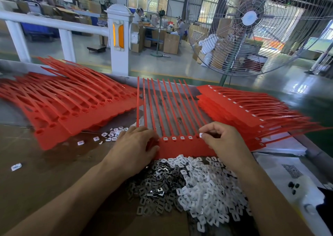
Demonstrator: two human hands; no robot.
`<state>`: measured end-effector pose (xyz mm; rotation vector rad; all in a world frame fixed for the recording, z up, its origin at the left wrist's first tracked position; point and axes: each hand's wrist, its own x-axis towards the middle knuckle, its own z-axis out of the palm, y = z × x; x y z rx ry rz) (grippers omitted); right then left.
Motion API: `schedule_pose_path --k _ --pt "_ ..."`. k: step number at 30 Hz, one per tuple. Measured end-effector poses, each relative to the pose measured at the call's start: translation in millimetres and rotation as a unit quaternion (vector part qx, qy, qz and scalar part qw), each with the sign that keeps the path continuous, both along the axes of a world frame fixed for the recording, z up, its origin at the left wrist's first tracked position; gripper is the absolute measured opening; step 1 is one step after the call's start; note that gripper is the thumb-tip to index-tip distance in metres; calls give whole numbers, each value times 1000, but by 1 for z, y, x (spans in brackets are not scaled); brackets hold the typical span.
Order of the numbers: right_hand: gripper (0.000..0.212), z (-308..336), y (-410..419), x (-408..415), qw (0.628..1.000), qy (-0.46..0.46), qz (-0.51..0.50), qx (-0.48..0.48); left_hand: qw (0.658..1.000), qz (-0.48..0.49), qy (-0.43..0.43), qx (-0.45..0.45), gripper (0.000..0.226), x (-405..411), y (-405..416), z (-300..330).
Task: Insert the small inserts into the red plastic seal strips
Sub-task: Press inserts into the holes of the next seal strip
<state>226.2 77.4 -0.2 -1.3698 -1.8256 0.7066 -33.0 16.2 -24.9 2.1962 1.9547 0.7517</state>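
White plastic, a single small insert (201, 135), is being pinched between the thumb and forefinger of the right hand (223, 139), right at the head bar of the red seal strip sheet (182, 145) lying in the middle of the table. The insert is sitting at or just over a socket at the right end of the bar; whether it is already seated cannot be told. The left hand (134, 145) is lying with fingers curled over the left end of the same bar, apparently pressing it down; whether it is holding anything cannot be told.

Between the two hands, four sockets (177, 138) in the bar are already showing white inserts. The sockets under either hand are hidden, so the count for this sheet is uncertain. The sheet's thin tails (162, 106) are fanning away toward the far edge of the table.

Just nearer than the bar, a large heap of loose inserts (191, 185), white and grey-metal, is waiting, and a few strays (111, 134) are scattered left of the left hand.

Toward the left edge, a stack of red sheets (72, 106) is showing open, unfilled sockets. Toward the right edge, another stack (243, 107) is showing white in its sockets, so it appears finished.

Judging by the two stacks, the work is somewhere in the middle, with many sheets left.
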Motion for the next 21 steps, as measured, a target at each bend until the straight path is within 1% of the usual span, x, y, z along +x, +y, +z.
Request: schedule_pose_path --k 6,16,21 --pt "19 -3 3 3 999 28 -23 -1 1000 5 -6 6 27 -2 1 0" --pt "15 -12 15 3 998 -44 -37 20 1000 12 -7 7 27 -2 2 -2" --pt "17 -15 17 4 997 -53 -25 40 1000 11 -6 4 28 -3 2 -2"
